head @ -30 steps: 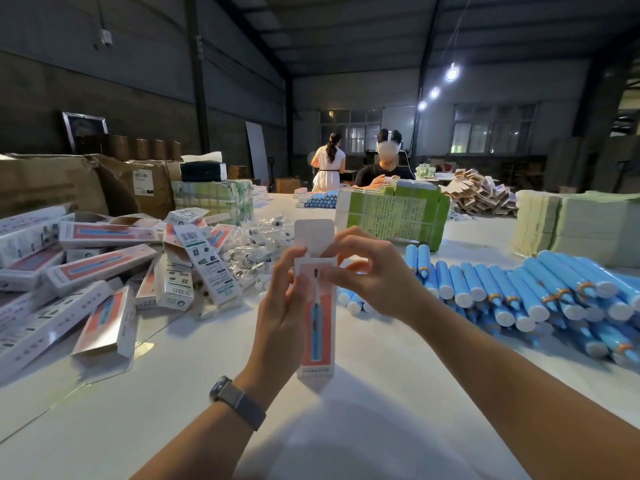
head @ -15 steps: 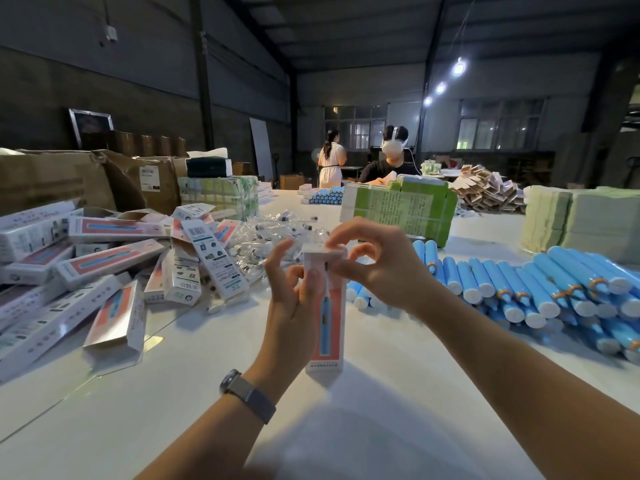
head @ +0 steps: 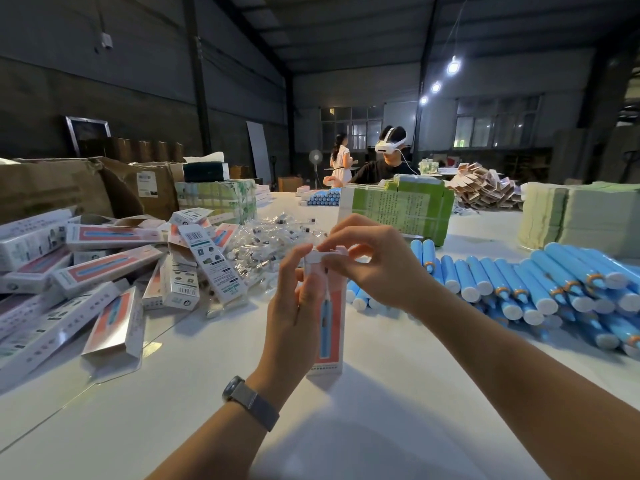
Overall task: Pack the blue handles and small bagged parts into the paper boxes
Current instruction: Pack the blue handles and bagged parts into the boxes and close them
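One box (head: 327, 317) upright mid-frame, gripped by left hand (head: 294, 306); top flap pinched by right hand (head: 374, 268). Plenty left: blue handles (head: 540, 285) at right, bagged parts (head: 266, 244) behind.

No legible text on any packaging.

Two hands work here, the left hand (head: 294, 306) and the right hand (head: 374, 265), with one box (head: 329, 327) between them. About fifteen more boxes (head: 104, 268) lie in a loose pile on the left. One heap of small bagged parts (head: 266, 244) is too tangled to count. Roughly twenty-five blue handles (head: 519, 285) lie on the right. Two people (head: 384, 157) are at the far end.
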Demonstrator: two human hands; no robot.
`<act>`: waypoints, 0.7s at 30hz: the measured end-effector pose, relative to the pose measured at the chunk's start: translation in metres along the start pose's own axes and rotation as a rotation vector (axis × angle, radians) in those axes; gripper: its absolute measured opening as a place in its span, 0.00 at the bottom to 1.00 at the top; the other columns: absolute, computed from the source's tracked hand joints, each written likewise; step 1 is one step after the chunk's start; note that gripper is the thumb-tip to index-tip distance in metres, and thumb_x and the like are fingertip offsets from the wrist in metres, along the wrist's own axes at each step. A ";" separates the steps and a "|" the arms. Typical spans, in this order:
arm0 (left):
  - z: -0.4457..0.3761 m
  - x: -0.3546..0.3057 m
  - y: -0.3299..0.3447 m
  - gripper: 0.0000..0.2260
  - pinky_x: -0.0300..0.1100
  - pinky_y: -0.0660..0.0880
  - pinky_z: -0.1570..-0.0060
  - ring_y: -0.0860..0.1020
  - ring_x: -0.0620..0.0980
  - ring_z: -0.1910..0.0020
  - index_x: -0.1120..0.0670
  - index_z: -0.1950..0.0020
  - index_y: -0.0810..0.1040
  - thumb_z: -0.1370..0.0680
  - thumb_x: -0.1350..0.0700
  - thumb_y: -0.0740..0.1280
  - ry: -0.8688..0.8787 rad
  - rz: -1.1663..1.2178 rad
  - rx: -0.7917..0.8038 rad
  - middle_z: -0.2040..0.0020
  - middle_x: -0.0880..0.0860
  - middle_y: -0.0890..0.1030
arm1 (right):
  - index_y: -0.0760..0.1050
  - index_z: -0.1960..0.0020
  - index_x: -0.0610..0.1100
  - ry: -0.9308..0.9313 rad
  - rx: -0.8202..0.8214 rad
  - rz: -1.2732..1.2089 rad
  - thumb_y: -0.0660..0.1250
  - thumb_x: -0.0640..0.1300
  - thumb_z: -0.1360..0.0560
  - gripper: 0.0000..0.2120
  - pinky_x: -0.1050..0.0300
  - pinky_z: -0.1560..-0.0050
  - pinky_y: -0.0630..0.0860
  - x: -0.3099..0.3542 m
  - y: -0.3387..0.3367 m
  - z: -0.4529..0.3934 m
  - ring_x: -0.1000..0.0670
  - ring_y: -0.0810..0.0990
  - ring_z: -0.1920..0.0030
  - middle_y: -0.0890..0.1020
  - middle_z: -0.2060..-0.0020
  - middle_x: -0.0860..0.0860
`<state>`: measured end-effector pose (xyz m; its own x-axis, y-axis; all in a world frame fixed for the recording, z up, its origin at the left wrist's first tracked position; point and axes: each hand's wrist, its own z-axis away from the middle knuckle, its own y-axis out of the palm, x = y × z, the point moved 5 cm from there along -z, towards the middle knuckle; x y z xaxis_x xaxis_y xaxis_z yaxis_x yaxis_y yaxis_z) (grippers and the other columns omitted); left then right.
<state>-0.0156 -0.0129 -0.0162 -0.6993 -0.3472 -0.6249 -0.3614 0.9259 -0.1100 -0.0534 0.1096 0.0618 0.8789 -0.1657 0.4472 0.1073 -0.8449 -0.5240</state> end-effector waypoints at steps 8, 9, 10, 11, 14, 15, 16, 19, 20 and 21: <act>0.001 0.001 0.001 0.17 0.55 0.82 0.56 0.82 0.48 0.53 0.26 0.32 0.59 0.17 0.46 0.53 0.001 -0.053 0.013 0.49 0.39 0.79 | 0.82 0.54 0.49 0.050 -0.067 -0.013 0.73 0.38 0.27 0.07 0.53 0.59 0.81 0.003 -0.010 -0.002 0.53 0.80 0.58 0.80 0.58 0.54; 0.001 0.001 0.002 0.18 0.52 0.82 0.56 0.82 0.48 0.53 0.25 0.32 0.58 0.18 0.45 0.54 0.001 -0.049 0.016 0.50 0.39 0.79 | 0.82 0.54 0.50 0.042 -0.076 0.001 0.73 0.38 0.27 0.07 0.53 0.59 0.80 0.005 -0.011 -0.002 0.53 0.80 0.59 0.80 0.58 0.56; 0.001 0.001 0.002 0.19 0.49 0.82 0.57 0.82 0.47 0.53 0.24 0.31 0.57 0.18 0.45 0.54 0.004 -0.045 0.017 0.51 0.39 0.79 | 0.82 0.54 0.50 0.037 -0.066 0.005 0.73 0.39 0.26 0.07 0.53 0.59 0.80 0.006 -0.012 -0.003 0.53 0.80 0.58 0.80 0.59 0.57; 0.001 0.001 0.001 0.19 0.47 0.81 0.58 0.82 0.47 0.54 0.24 0.31 0.57 0.18 0.45 0.54 0.007 -0.042 0.016 0.52 0.39 0.78 | 0.82 0.53 0.50 0.040 -0.042 -0.007 0.73 0.39 0.26 0.06 0.53 0.58 0.81 0.006 -0.011 -0.004 0.52 0.80 0.57 0.80 0.59 0.58; 0.002 -0.001 0.001 0.19 0.52 0.82 0.57 0.82 0.49 0.53 0.26 0.31 0.57 0.18 0.46 0.54 0.022 -0.037 0.025 0.51 0.41 0.78 | 0.82 0.55 0.50 0.078 0.022 -0.078 0.72 0.38 0.26 0.07 0.46 0.53 0.81 0.005 -0.010 -0.004 0.50 0.80 0.54 0.80 0.58 0.55; 0.002 -0.002 0.001 0.19 0.55 0.82 0.56 0.82 0.50 0.52 0.26 0.31 0.58 0.18 0.46 0.54 0.023 -0.032 0.029 0.50 0.42 0.79 | 0.82 0.56 0.50 0.083 0.030 -0.097 0.72 0.37 0.26 0.08 0.43 0.52 0.80 0.005 -0.010 -0.004 0.49 0.80 0.53 0.80 0.58 0.54; 0.002 -0.002 0.001 0.18 0.57 0.82 0.55 0.83 0.51 0.52 0.26 0.32 0.59 0.18 0.46 0.54 0.021 -0.027 0.032 0.49 0.43 0.79 | 0.82 0.56 0.50 0.084 0.035 -0.115 0.71 0.37 0.26 0.08 0.41 0.52 0.80 0.005 -0.010 -0.004 0.48 0.80 0.53 0.80 0.57 0.54; 0.002 -0.004 0.001 0.16 0.60 0.81 0.56 0.83 0.52 0.53 0.28 0.34 0.61 0.18 0.47 0.54 0.015 -0.035 0.034 0.48 0.50 0.79 | 0.82 0.55 0.47 0.090 0.051 -0.160 0.70 0.35 0.26 0.08 0.40 0.51 0.79 0.005 -0.011 -0.003 0.47 0.80 0.51 0.79 0.57 0.53; 0.002 -0.005 0.000 0.15 0.60 0.81 0.57 0.83 0.51 0.54 0.29 0.35 0.61 0.18 0.47 0.53 0.014 -0.043 0.031 0.48 0.51 0.79 | 0.82 0.54 0.47 0.096 0.063 -0.166 0.69 0.34 0.25 0.09 0.41 0.49 0.79 0.004 -0.012 -0.002 0.48 0.79 0.51 0.79 0.57 0.52; 0.002 -0.005 0.000 0.14 0.59 0.81 0.58 0.82 0.51 0.55 0.30 0.35 0.61 0.18 0.48 0.53 0.011 -0.045 0.027 0.49 0.52 0.79 | 0.82 0.53 0.47 0.100 0.075 -0.165 0.67 0.33 0.24 0.11 0.42 0.47 0.79 0.003 -0.012 -0.002 0.48 0.79 0.50 0.79 0.56 0.52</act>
<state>-0.0109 -0.0107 -0.0144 -0.6897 -0.3899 -0.6102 -0.3760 0.9130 -0.1585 -0.0533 0.1184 0.0709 0.7968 -0.0809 0.5988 0.2834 -0.8252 -0.4885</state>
